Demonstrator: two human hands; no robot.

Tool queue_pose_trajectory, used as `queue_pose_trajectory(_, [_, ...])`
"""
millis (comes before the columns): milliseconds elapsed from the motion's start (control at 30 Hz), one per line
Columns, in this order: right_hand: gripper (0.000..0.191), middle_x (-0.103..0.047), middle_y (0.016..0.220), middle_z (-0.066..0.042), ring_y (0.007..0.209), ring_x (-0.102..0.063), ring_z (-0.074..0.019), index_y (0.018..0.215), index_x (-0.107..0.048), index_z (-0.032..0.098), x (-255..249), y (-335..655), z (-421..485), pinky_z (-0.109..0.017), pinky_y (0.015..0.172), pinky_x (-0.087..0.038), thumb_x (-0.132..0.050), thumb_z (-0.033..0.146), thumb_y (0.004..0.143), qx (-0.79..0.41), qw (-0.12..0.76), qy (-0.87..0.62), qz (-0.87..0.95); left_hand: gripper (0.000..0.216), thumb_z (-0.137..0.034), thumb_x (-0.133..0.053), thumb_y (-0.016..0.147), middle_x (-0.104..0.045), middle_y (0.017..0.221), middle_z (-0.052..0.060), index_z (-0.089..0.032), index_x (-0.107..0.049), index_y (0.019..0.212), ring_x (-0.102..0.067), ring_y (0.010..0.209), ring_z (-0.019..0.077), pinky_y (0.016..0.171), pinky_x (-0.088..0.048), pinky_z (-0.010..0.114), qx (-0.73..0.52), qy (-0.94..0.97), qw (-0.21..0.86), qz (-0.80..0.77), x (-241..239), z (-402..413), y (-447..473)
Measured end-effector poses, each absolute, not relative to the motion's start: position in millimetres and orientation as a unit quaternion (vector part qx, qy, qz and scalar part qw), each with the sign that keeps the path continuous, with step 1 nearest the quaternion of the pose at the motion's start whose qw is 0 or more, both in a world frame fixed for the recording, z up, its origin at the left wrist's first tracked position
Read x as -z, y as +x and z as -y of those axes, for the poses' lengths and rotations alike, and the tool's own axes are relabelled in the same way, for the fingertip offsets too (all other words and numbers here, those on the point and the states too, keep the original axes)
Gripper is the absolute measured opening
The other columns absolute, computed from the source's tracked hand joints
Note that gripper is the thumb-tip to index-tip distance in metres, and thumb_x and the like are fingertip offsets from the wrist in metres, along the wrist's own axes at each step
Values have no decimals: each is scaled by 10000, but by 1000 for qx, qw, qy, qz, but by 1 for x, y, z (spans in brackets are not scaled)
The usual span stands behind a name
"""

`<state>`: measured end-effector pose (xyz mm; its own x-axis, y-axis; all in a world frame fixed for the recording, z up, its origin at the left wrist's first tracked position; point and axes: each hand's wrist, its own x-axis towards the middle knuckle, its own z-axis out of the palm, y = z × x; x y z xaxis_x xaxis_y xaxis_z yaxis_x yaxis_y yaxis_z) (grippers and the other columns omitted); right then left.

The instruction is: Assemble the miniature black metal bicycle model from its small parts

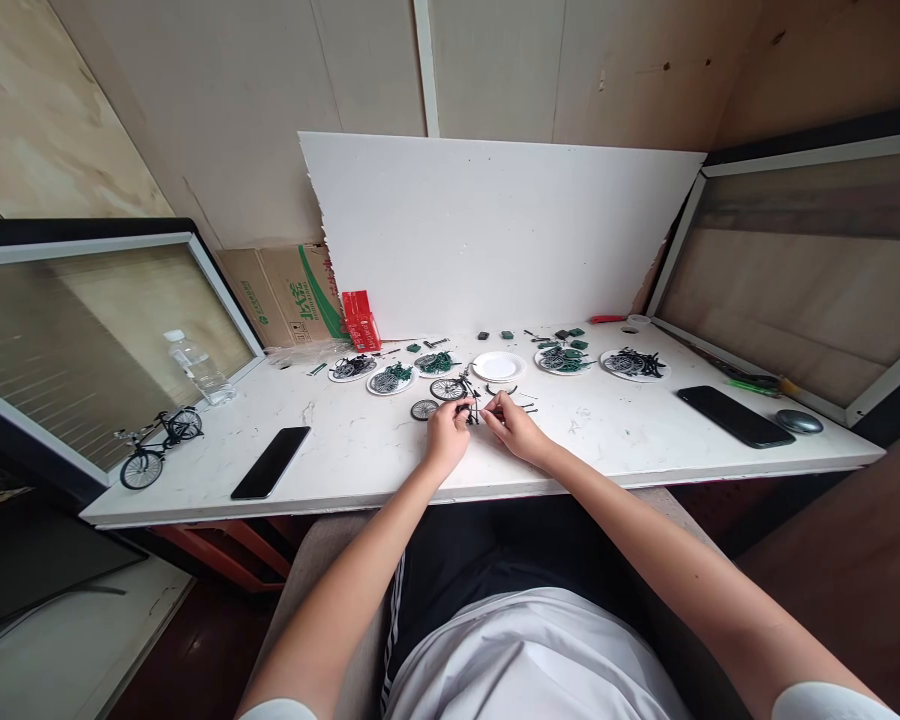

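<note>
My left hand is closed in a pinch on a small black model bicycle part just above the table. Close on its right, my right hand has its thumb and fingertips pressed together, pointing at that part. Whatever sits between those fingertips is too small to make out. A black model bicycle frame with a wheel lies just beyond my left hand, and a loose spoked wheel lies to its left. Thin black parts rest beyond my right hand.
Several paper plates stand behind, including a bare one and one with black parts. A finished-looking model bicycle, a water bottle and a phone stand left. Another phone and a mouse lie right.
</note>
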<state>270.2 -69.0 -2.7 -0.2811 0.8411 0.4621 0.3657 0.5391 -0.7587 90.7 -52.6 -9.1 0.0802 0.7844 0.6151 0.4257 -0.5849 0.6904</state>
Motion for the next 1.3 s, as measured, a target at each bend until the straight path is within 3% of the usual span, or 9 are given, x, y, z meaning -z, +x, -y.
queue_pose_trajectory(233, [308,-528,577,58,528,-516,-173,897,-427,253,-3,269,74,-298,592,-401,-455,536,1013,-265,429,-430,749,314,-32,-537,906,-778,1140,116,-176,-738,1100,-738,1092,245,1003,-593,417,-532,718,161,-419,9,53,91])
queue_pose_trajectory(500, [361,-626,725,-6,606,-518,-173,884,-522,233,4,270,67,-290,600,-374,-514,582,978,-215,478,-422,740,302,-35,-539,913,-780,1133,119,-174,-737,1092,-740,1092,253,1008,-588,425,-529,720,156,-420,7,55,90])
queue_pose_trajectory(767, [293,-639,785,-11,644,-558,-184,919,-482,243,1,268,71,-292,624,-391,-443,516,1017,-200,451,-429,757,307,-31,-534,911,-780,1138,111,-182,-735,1087,-742,1085,248,1002,-591,417,-528,721,155,-421,7,55,92])
queue_pose_trajectory(1000, [232,-643,878,-30,702,-569,-188,973,-462,239,4,269,68,-310,658,-434,-487,469,998,-224,455,-399,764,317,-12,-523,908,-779,1141,111,-174,-732,1082,-731,1111,251,1017,-580,427,-525,721,154,-426,7,54,91])
queue_pose_trajectory(1300, [307,-625,749,-6,660,-570,-188,942,-497,235,1,270,70,-295,624,-408,-499,536,1000,-247,456,-400,756,315,-21,-533,910,-779,1141,115,-171,-744,1090,-736,1095,259,1010,-582,435,-521,721,149,-431,5,56,91])
